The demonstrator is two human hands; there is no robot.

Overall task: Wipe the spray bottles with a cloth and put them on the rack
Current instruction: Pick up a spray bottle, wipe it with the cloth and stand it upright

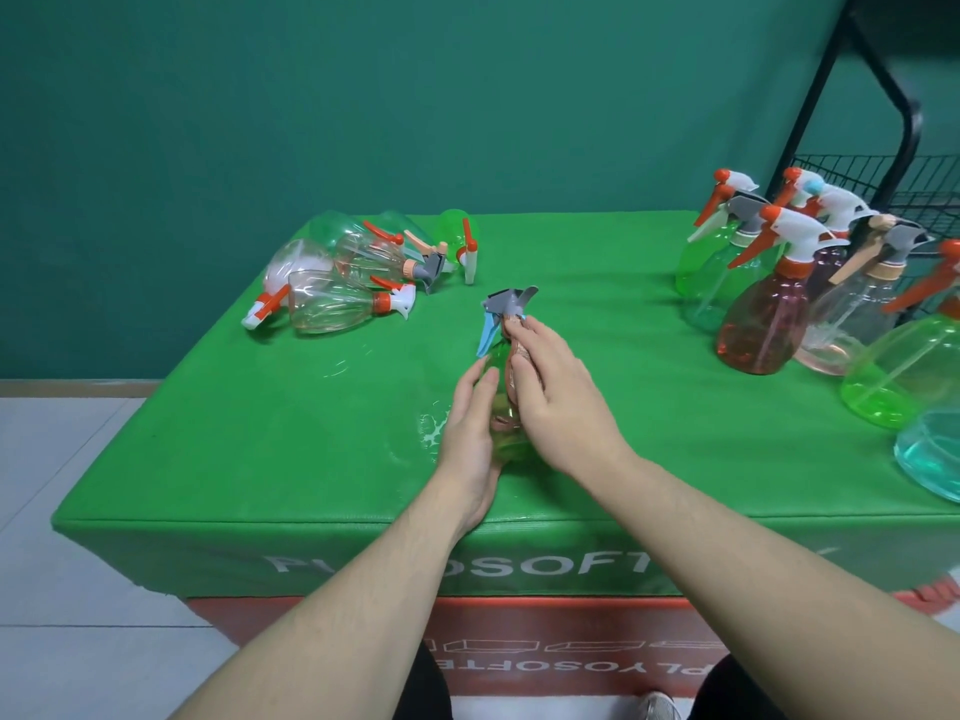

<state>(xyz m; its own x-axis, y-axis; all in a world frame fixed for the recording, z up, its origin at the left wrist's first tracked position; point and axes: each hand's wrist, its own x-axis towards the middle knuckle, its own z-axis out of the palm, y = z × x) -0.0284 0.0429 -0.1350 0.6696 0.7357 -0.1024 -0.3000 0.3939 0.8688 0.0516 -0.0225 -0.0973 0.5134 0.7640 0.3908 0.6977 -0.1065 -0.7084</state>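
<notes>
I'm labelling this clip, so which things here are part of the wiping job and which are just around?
Part of the job:
- green bottle, held by the left hand
- brownish cloth, pressed on it by the right hand
- lying bottles, far left
- upright bottles, right
- black wire rack

Just around:
- green table cover
- tiled floor

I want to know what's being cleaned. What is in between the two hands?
In the head view, a green spray bottle sits between the left hand and right hand. A pinkish cloth lies under the right hand, against the bottle.
</notes>
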